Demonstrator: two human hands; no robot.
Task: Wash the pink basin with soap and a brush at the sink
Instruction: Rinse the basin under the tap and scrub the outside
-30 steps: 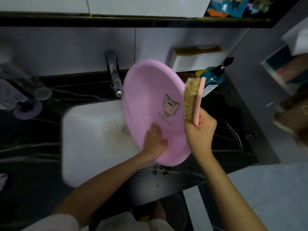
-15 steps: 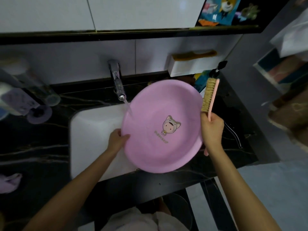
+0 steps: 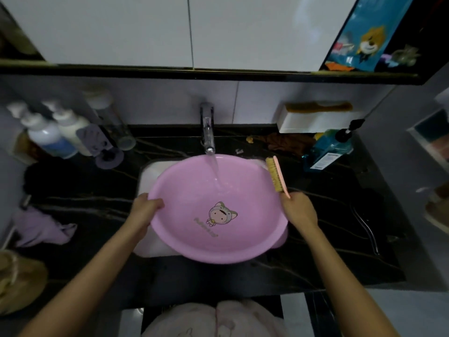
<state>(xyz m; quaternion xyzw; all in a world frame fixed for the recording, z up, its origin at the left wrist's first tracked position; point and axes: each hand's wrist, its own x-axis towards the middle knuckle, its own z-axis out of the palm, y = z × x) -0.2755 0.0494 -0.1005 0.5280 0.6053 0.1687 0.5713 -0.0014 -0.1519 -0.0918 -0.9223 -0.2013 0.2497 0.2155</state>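
Basin: the pink basin sits mouth-up over the white sink, covering most of it, so the stream lands inside; a cartoon print shows on its floor.
Water: the tap runs, and the water falls onto the far inner wall and runs down toward the floor.
Left hand: the left hand is closed on the basin's left rim, thumb over the lip, apparently holding it level under the flow.
Right hand: the right hand is wrapped around the handle of the scrub brush and lies against the basin's right rim, likely steadying that side.
Brush: bristles face left toward the basin, head just beside the far right rim, not scrubbing.
Soap: a teal pump bottle stands on the dark counter to the right; whether it holds soap I cannot tell.
Stage: judged a wetting or rinsing pass.
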